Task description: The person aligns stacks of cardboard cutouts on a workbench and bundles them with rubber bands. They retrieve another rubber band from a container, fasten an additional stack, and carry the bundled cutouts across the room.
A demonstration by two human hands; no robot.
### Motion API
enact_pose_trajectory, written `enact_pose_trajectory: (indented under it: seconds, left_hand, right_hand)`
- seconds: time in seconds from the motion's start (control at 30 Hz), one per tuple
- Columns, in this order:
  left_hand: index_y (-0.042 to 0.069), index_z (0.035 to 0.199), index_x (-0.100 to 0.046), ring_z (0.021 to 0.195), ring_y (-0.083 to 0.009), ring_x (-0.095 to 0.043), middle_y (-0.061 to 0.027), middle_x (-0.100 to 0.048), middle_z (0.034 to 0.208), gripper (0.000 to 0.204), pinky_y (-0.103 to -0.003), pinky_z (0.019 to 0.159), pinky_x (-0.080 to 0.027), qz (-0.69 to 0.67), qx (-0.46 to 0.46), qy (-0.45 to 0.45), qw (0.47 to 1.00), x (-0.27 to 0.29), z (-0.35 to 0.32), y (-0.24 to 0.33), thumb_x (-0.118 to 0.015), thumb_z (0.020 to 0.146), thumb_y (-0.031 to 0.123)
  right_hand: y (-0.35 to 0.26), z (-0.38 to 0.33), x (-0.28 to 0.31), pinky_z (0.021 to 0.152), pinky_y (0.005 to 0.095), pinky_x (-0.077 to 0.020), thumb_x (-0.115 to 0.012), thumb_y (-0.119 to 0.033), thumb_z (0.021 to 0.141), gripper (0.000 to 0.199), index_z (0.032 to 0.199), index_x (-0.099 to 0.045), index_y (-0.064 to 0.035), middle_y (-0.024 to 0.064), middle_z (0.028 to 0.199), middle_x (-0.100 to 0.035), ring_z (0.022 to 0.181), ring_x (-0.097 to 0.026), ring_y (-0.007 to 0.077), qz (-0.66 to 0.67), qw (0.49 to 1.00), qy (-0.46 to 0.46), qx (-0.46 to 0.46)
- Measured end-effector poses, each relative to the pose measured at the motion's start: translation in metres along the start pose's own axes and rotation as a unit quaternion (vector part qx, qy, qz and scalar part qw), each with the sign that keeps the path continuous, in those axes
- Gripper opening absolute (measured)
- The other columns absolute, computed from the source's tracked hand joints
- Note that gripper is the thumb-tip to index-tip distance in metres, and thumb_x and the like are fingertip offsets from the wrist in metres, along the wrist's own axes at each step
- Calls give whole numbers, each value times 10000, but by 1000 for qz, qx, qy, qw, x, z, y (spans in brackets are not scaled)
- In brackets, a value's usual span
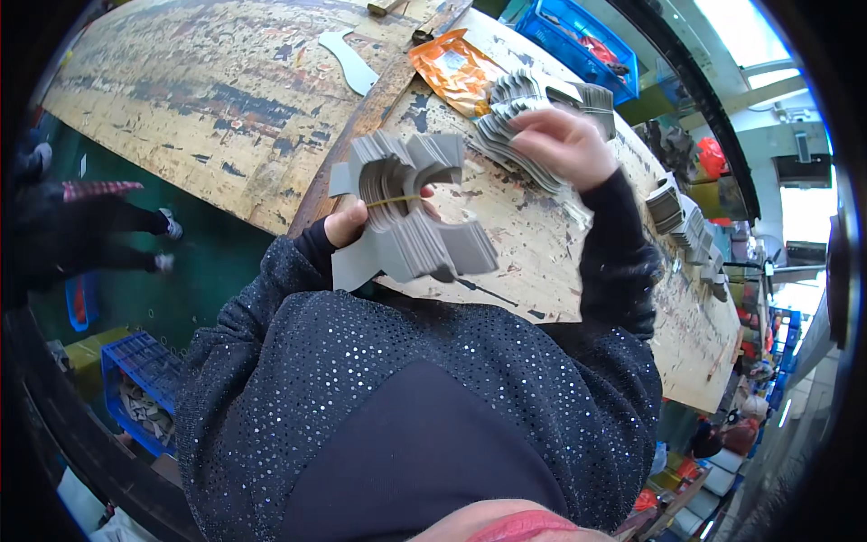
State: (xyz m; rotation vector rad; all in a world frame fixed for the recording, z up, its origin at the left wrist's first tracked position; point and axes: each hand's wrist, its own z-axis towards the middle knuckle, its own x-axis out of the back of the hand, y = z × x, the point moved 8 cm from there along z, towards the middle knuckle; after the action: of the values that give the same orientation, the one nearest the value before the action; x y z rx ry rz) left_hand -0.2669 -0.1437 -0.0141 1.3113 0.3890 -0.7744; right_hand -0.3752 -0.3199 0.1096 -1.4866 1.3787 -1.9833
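A thick bundle of grey, curved cut-out pieces (406,248) stands in front of my chest, with a thin yellow rubber band (394,200) across its narrow middle. My left hand (348,224) grips the bundle from its left side, thumb beside the band; most of its fingers are hidden behind the pieces. Raised to the right, my right hand (569,149) is apart from the bundle and smeared by motion. It appears in front of a fanned stack of similar grey pieces (515,135) on the table, and whether it touches them is unclear.
The worn wooden table (208,117) has peeling paint and a raised wooden strip (384,108). A single pale cut-out (350,63) and an orange plastic bag (452,72) lie on it. More stacks (691,226) sit at right. A blue crate (578,45) is beyond; another person stands at left.
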Motion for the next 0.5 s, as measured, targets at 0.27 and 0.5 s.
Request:
enact_pose_trajectory:
  seconds: [0.27,0.5]
  left_hand:
    - [-1,1388,-276,1212,-255,-465,-136,-413,1347,957,-387,1004,-404,-44,-20,88,995,15,-36,13,-627,749,619]
    - [11,1412,-238,1159,-216,-509,-111,-439,1327,934,-350,938,-453,-89,12,136,987,13,-66,6,-631,774,568]
  right_hand:
    - [155,35,79,918,349,-437,-774,-415,529,878,1288,-475,-90,156,1158,-598,1087,-565,290,-468,858,-63,-203]
    - [143,30,42,858,379,-470,-776,-380,536,788,1199,-519,-40,204,1043,-625,985,-604,329,-439,884,-61,-147]
